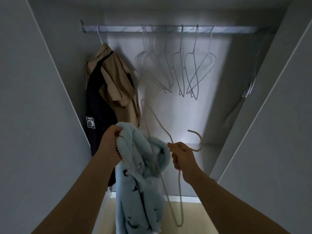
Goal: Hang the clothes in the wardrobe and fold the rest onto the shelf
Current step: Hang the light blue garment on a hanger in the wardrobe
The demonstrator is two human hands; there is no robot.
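A light blue fleece garment (140, 191) with small dark prints hangs in front of the open wardrobe. My left hand (110, 146) grips its upper edge on the left side. My right hand (182, 157) holds a pale wire hanger (157, 122) just below its hook, which curves out to the right. One arm of the hanger runs into the garment's opening, the other drops down to the right of the fleece. Above, the metal rail (168, 29) crosses the wardrobe.
A beige and dark navy garment (108, 92) hangs at the rail's left end. Several empty wire hangers (189, 71) hang along the middle of the rail, and more hang at the far right (251, 85). Open doors (33, 107) flank both sides. A light wood floor (187, 215) lies below.
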